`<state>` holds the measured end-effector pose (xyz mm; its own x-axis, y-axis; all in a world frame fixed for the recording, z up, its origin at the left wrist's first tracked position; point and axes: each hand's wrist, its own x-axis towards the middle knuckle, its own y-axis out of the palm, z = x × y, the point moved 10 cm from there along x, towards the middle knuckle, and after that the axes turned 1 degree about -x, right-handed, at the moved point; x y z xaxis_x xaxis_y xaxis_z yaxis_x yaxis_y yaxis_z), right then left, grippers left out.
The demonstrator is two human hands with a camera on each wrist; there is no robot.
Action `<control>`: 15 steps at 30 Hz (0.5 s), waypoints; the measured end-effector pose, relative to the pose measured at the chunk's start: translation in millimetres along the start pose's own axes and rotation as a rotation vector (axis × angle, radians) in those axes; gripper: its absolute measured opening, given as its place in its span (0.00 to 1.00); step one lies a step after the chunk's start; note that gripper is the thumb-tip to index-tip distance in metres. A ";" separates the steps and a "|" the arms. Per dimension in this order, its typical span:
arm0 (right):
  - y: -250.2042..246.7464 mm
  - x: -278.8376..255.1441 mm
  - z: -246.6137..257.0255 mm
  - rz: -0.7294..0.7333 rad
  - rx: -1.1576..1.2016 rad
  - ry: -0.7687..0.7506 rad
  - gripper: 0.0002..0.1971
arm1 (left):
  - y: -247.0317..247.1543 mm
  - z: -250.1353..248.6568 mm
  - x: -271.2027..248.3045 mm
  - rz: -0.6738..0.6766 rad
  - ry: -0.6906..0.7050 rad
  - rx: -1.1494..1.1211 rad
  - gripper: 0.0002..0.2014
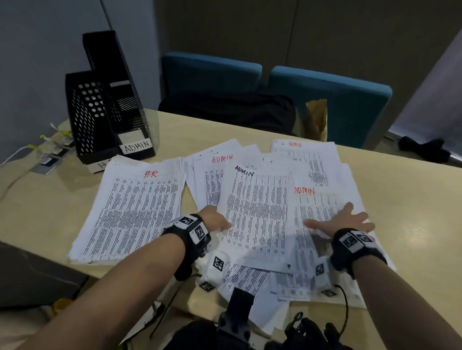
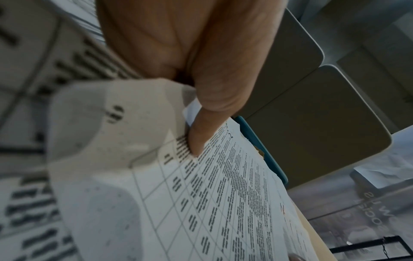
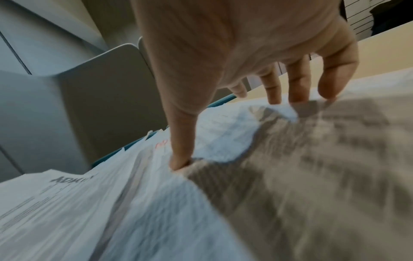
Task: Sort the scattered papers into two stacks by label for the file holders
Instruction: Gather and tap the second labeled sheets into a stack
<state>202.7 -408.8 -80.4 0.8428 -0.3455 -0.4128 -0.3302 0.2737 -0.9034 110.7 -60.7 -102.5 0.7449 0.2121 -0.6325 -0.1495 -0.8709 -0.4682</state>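
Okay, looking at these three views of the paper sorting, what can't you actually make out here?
- Left file holder label, head view: the HR stack covers all but its first letter.
- Left hand fingers, head view: hidden under the black-lettered ADMIN sheet.
- Printed table text: too small everywhere.
- Sheets under the right hand, right wrist view: motion-blurred.

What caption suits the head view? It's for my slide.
Left hand grips a black-lettered ADMIN sheet; right hand presses flat on scattered papers.

Two file holders (image 1: 108, 101) – two chairs (image 1: 329, 103).
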 end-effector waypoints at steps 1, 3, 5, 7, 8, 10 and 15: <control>0.5 4.4 -4.1 0.017 0.036 0.032 0.68 | -0.5 0.9 -1.5 -0.003 0.000 -0.008 0.13; 8.4 17.2 -10.4 0.075 0.093 0.065 0.72 | -5.2 0.9 -5.9 -0.038 0.013 -0.047 0.05; 15.6 23.7 -12.8 0.115 0.160 0.064 0.72 | -13.4 -0.8 -8.8 -0.098 0.035 -0.092 0.08; 15.9 24.3 -8.8 0.125 0.215 0.027 0.57 | -24.0 -5.8 -12.2 -0.144 0.048 -0.118 0.20; 10.9 21.0 -6.3 0.106 0.224 0.014 0.43 | -29.8 -9.6 -14.9 -0.167 0.053 -0.119 0.21; -6.1 7.9 2.4 0.075 0.227 -0.030 0.20 | -48.0 -19.3 -18.8 -0.223 0.076 -0.122 0.12; -33.2 3.3 20.8 0.030 0.359 -0.124 0.17 | -108.9 -39.0 -36.4 -0.417 0.030 -0.023 0.18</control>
<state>225.3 -400.3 -49.3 0.8874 -0.2273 -0.4010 -0.2041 0.5863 -0.7840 125.2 9.2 -4.4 0.7575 0.5356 -0.3732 0.1832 -0.7232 -0.6660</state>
